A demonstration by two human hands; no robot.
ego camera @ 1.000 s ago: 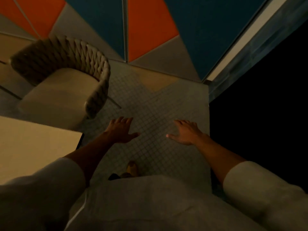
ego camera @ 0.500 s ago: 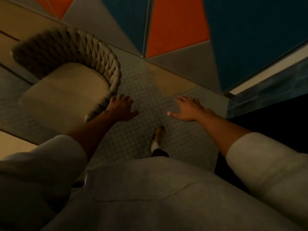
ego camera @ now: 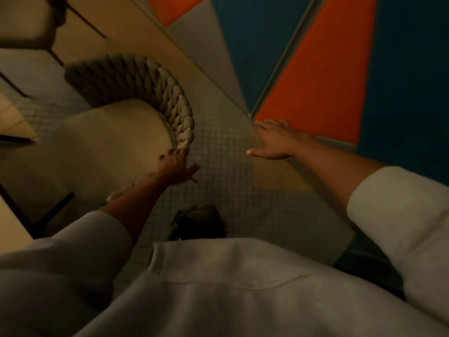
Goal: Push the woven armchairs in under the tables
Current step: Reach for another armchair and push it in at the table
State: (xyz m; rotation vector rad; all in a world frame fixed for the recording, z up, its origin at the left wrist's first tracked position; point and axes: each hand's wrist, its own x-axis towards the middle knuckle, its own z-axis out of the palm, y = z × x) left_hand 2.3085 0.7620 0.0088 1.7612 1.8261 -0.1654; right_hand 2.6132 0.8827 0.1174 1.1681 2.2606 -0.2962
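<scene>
Head view: far left of the left hand, a table edge shows; between them the woven armchair stands pulled out on the tiled floor. The left hand lies with fingers straight against the near end of the braided rim, seemingly touching, gripping nothing, likely set there to shove the chair tableward. Well to its right the right hand hovers flat, spread and empty, probably for balance, near coloured wall panels.

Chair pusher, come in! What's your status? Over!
Left grip open, at woven armchair back. Right grip open, midair. Seat not under table yet. No obstacle seen.
</scene>
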